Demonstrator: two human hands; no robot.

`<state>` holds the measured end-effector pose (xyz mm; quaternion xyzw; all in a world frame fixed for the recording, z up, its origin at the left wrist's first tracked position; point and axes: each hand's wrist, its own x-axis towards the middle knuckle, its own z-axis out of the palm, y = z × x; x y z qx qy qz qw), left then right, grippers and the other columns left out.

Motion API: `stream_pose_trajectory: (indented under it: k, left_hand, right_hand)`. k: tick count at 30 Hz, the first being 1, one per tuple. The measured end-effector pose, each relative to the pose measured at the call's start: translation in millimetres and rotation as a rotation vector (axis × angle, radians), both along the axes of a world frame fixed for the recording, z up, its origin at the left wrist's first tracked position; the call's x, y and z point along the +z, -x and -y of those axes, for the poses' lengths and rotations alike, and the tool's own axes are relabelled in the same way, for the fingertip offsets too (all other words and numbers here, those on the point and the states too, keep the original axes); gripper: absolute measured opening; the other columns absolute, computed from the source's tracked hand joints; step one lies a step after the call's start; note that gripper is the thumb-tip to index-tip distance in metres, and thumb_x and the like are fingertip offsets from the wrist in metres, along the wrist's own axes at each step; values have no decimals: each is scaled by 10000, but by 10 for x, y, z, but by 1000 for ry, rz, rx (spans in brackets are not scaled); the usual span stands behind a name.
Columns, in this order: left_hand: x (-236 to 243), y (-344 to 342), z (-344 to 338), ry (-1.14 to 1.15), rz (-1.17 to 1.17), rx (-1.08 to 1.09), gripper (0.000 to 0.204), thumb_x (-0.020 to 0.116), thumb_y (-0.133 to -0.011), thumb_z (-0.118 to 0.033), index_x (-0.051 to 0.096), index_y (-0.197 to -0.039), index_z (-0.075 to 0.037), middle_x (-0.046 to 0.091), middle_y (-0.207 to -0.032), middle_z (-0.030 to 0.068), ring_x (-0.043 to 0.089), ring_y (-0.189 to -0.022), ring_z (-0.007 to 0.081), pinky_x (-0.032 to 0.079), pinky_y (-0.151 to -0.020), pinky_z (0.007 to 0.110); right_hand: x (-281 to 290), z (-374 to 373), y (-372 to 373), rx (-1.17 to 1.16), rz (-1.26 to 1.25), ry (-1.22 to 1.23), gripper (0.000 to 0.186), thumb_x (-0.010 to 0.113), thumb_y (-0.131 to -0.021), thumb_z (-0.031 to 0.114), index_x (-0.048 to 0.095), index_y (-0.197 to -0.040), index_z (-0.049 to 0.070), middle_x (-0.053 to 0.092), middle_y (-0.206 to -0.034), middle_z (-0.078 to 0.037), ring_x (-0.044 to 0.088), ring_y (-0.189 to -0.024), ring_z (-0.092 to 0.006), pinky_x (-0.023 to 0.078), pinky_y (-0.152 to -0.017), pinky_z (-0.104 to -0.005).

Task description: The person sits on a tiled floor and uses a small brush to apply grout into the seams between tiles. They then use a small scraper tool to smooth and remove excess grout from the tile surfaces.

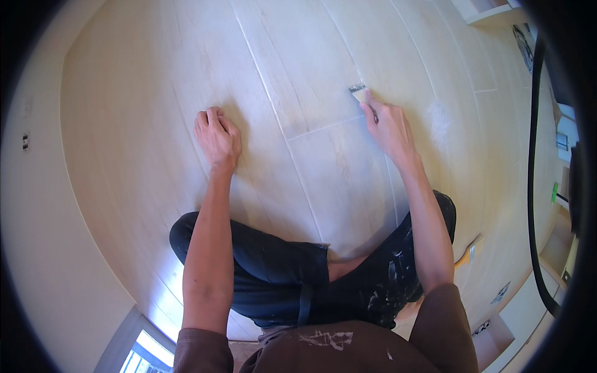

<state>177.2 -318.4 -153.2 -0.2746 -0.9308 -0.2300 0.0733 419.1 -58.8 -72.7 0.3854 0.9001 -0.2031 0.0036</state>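
Note:
My right hand (390, 127) grips a small scraper (358, 92) with a flat, pale blade and a dark front edge. Its blade is at the wood-look plank floor (329, 155), close to a white line between two planks. To the left, my left hand (217, 138) rests on the floor with its fingers curled in. Nothing shows in its fingers, though their tips are partly hidden. White lines run along the plank seams, and a whitish smear (439, 121) marks the floor right of my right hand.
My crossed legs in dark, paint-spotted trousers (267, 255) take up the near floor. By my right knee lies an orange-handled tool (467, 252). A black cable (532, 155) hangs at the right, before shelving (528, 323). A pale wall (37, 205) bounds the left.

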Motion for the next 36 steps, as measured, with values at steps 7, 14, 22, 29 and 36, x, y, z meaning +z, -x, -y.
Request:
stream_pose_trajectory:
  k: [7,14,22,29,36]
  left_hand:
    - [-10,74,-30,4,-45,-52,137,539,-952,-59,636,-1048,-60,615,-1023,148,587,-1013,360,454,-895,490]
    - [-50,-57,61,31,-37,-43,156,533,-951,-69,644,-1059,-78,613,-1063,136,583,-1041,342,446,-916,465]
    - [-30,-71,71,62,-2,-32,174,519,-952,-60,636,-1079,-83,605,-1065,127,573,-1045,336,440,-925,465]
    - [-9,-47,51,73,6,-37,178,517,-959,-64,640,-1087,-80,610,-1081,129,574,-1055,333,440,-944,460]
    - [-28,-62,51,76,-6,-44,177,527,-957,-71,644,-1090,-82,612,-1087,132,578,-1062,336,441,-950,457]
  right_hand:
    - [29,-15,55,-12,-108,27,393,605,-1046,282,696,-1343,41,672,-755,-282,692,-725,-444,553,-702,-519]
    - [-8,9,18,3,-122,-32,401,617,-1038,283,696,-1333,24,664,-741,-277,679,-707,-443,547,-694,-517]
    - [-44,50,-60,-68,27,56,409,621,-1037,288,690,-1344,26,672,-742,-271,681,-712,-448,539,-700,-520]
    - [-68,-7,-32,-14,-59,28,405,615,-1039,291,690,-1349,41,689,-791,-286,698,-764,-455,557,-738,-523]
    - [13,-136,105,40,-109,-21,358,609,-1037,289,722,-1279,51,710,-837,-275,699,-803,-478,562,-772,-539]
